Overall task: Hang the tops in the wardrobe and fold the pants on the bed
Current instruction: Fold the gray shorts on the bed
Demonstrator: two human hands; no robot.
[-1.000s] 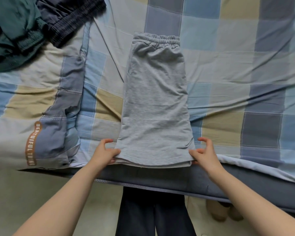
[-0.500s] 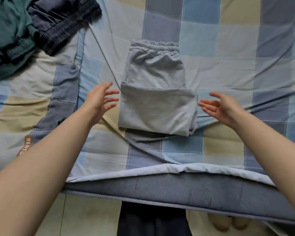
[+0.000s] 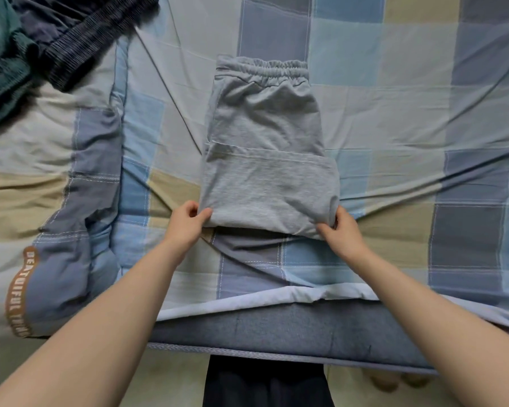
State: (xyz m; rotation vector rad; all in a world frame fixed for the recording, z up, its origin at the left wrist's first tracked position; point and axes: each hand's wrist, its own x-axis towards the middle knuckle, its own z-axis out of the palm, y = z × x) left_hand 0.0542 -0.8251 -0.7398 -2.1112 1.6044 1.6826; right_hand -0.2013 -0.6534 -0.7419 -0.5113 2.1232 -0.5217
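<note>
Head view: the light grey jersey shorts with a gathered elastic waistband [image 3: 265,160] lie on the blue, beige and grey checked bedsheet [image 3: 394,118], waistband away from me, the leg end doubled up over the middle so that a hem line crosses the cloth. My left hand [image 3: 185,224] pinches the near left corner of the fold, thumb on top; my right hand [image 3: 340,233] pinches the near right corner in the same way. The step in hand is, I judge, the folding of these shorts; the next move calls for both corners to be lifted together and carried evenly toward the waistband, so the edges meet square (a lag on one side would skew the bundle). A dark green and navy heap of clothes [image 3: 27,45] at upper left is cut off by the frame, and I cannot tell tops from pants there. The wardrobe is not in view.
</note>
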